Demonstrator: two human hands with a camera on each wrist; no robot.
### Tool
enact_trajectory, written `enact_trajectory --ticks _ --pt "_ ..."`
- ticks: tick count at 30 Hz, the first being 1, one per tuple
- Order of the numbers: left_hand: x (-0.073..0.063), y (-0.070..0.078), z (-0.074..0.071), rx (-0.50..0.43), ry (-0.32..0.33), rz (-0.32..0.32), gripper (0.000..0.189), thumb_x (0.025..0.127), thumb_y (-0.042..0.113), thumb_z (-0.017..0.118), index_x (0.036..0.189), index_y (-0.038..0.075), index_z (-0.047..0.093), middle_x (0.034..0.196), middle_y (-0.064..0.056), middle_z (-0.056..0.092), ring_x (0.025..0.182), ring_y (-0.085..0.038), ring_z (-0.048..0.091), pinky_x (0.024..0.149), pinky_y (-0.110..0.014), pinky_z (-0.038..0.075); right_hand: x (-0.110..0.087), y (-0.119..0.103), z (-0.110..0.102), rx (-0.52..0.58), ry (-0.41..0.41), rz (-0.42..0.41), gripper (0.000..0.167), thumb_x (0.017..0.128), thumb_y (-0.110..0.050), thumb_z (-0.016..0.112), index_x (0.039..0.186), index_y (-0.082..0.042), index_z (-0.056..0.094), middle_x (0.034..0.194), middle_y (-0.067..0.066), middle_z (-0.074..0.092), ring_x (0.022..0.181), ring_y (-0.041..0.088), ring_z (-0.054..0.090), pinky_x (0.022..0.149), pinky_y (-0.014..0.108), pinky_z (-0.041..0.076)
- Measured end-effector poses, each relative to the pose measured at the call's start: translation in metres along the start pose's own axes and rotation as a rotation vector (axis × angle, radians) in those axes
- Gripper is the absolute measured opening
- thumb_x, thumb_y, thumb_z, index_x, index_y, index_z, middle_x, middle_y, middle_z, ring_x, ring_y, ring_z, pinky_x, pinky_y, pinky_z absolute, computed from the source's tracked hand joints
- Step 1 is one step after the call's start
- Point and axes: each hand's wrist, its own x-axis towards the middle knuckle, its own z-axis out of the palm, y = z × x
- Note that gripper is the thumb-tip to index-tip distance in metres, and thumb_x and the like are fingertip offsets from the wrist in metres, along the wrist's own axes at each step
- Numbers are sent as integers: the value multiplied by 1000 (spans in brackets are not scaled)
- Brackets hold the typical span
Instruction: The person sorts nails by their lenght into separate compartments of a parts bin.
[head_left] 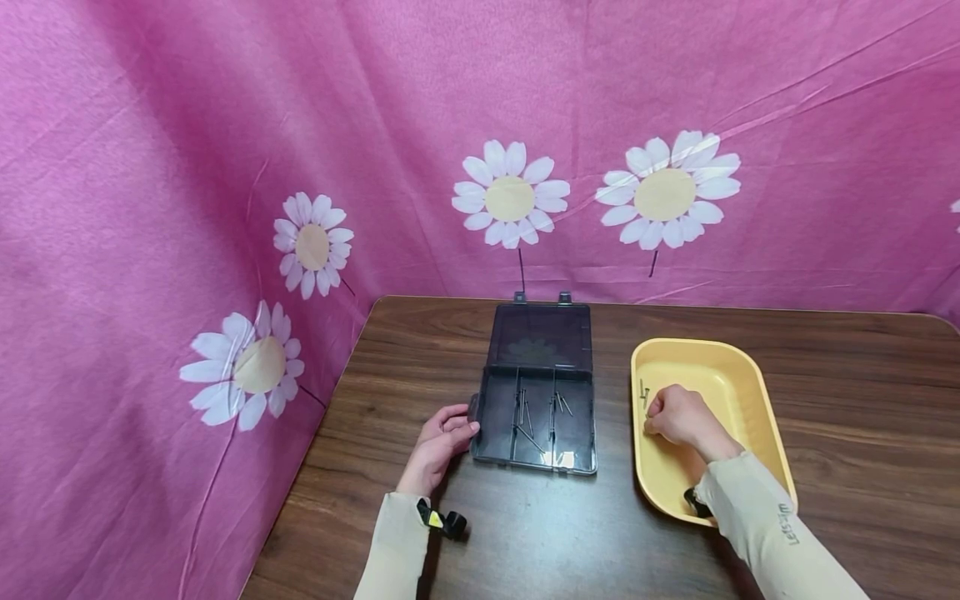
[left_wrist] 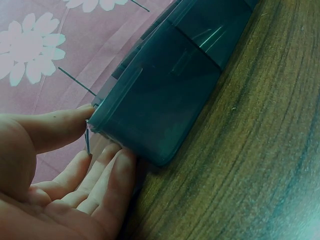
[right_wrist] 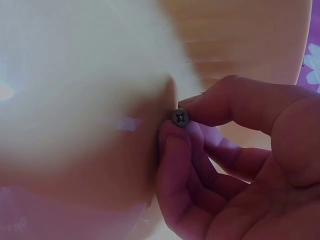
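A dark see-through compartment box (head_left: 496, 427) lies on the table with its lid raised at the back. Several screws (head_left: 527, 408) lie in its middle section, and a few more in the right one. My left hand (head_left: 438, 446) grips the box's left side, the thumb at its upper edge and the fingers lower down. Over the left part of a yellow tray (head_left: 767, 417), my right hand (head_left: 681, 417) pinches a cross-head screw (right_wrist: 180, 117) between thumb and fingers, its head facing the wrist camera. Just beyond those fingers, a few screws (head_left: 644, 393) lie by the tray's left wall.
The box's lid (head_left: 540, 336) leans back near the rear edge of the brown wooden table (head_left: 536, 533). A pink cloth with daisies (head_left: 405, 125) hangs behind and to the left. Bare wood separates box and tray.
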Motion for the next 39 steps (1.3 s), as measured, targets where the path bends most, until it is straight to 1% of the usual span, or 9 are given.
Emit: enact_trajectory --ticks 6,12,20,28,34,39 --pt "1 1 2 -13 3 -5 51 86 2 66 133 -4 45 88 8 63 76 -4 61 71 -22 49 -1 1 -1 -15 16 -21 10 68 -10 72 68 -7 62 64 -1 57 63 16 49 59 28 38" --pt "1 0 1 -1 6 -9 52 86 4 67 132 -4 46 88 7 63 77 -5 61 71 -22 49 -1 2 -1 -27 23 -41 12 69 -12 71 70 -8 60 66 0 57 64 16 49 61 29 38" --pt "1 -1 1 7 2 -14 53 86 5 68 133 -3 45 90 7 64 78 -5 61 72 -23 50 -2 1 -4 -32 46 -40 13 70 -14 71 71 -8 59 68 2 57 64 17 50 60 29 38" --pt "-1 0 1 6 -2 -9 53 87 5 67 134 -3 45 90 7 63 79 -5 61 73 -23 49 -3 2 -10 -5 56 -37 13 73 -16 67 76 -6 60 71 3 60 66 17 52 61 29 40" --pt "1 -3 -1 3 -7 0 52 86 6 67 133 -3 45 88 7 63 80 -6 60 74 -24 50 -5 3 -14 35 66 -48 15 78 -18 68 80 -4 63 74 5 63 66 16 53 59 30 42" --pt "2 -3 -1 2 -6 2 53 86 6 68 133 -3 45 88 7 63 80 -5 60 74 -24 49 -6 4 -16 58 101 -51 12 79 -16 68 84 -5 66 77 5 66 67 14 54 60 29 43"
